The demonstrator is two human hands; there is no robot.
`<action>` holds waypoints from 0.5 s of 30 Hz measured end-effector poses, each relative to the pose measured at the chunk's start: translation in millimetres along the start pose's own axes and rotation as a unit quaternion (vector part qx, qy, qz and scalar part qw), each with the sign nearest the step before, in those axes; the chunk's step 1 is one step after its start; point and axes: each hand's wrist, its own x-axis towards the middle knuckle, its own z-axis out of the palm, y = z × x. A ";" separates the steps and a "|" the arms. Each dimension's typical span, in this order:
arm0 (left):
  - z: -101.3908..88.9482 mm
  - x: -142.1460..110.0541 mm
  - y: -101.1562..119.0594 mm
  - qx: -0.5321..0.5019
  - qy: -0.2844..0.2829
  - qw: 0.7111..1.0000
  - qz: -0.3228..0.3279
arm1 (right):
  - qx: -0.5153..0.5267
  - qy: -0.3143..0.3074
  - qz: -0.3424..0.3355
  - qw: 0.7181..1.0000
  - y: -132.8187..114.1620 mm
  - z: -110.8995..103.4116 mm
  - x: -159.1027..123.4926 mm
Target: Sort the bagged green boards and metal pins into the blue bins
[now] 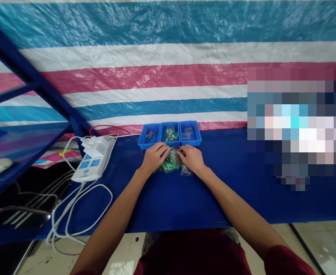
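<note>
A pile of small clear and green plastic bags (171, 163) lies on the blue table between my hands. My left hand (155, 157) reaches over the pile's left side, fingers bent and closed on the edge of a small clear bag (174, 152). From the right, my right hand (192, 158) pinches the same bag's other side with thumb and fingers. Its contents are too small to make out. Another little bag with metal pieces (185, 170) lies below my right hand. Just behind stand three blue bins: the left bin (142, 142) holds thin metal pieces, the middle bin (170, 144) green bags, the right bin (195, 142) small clear bags.
A white power strip (83, 173) with plugged-in adapters sits at left, its white cables (110, 194) looped over the table (179, 206). A blue metal frame (42, 89) rises at far left. Striped sheeting (156, 80) hangs behind. The right side is pixelated.
</note>
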 end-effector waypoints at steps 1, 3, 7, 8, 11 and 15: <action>-0.3 0.3 0.6 0.000 0.001 1.000 0.002 | 0.003 -0.002 -0.003 1.000 -0.6 -0.3 -0.1; -1.1 0.9 1.4 0.002 0.004 1.000 0.006 | 0.010 -0.008 -0.015 1.000 -1.8 -0.7 -0.3; -1.5 0.7 0.6 -0.001 0.017 1.000 0.002 | 0.008 -0.018 -0.040 0.999 -3.1 0.5 -0.8; -1.1 0.2 0.0 -0.001 0.021 1.000 -0.002 | 0.005 -0.019 -0.041 0.999 -3.0 1.3 -0.9; 0.5 -1.5 -1.5 -0.003 0.025 1.000 -0.017 | -0.001 -0.021 -0.041 0.999 -2.0 3.9 -1.2; 1.4 -2.3 -1.9 -0.014 0.019 0.999 -0.021 | -0.005 -0.021 -0.044 0.999 -1.6 4.2 -1.6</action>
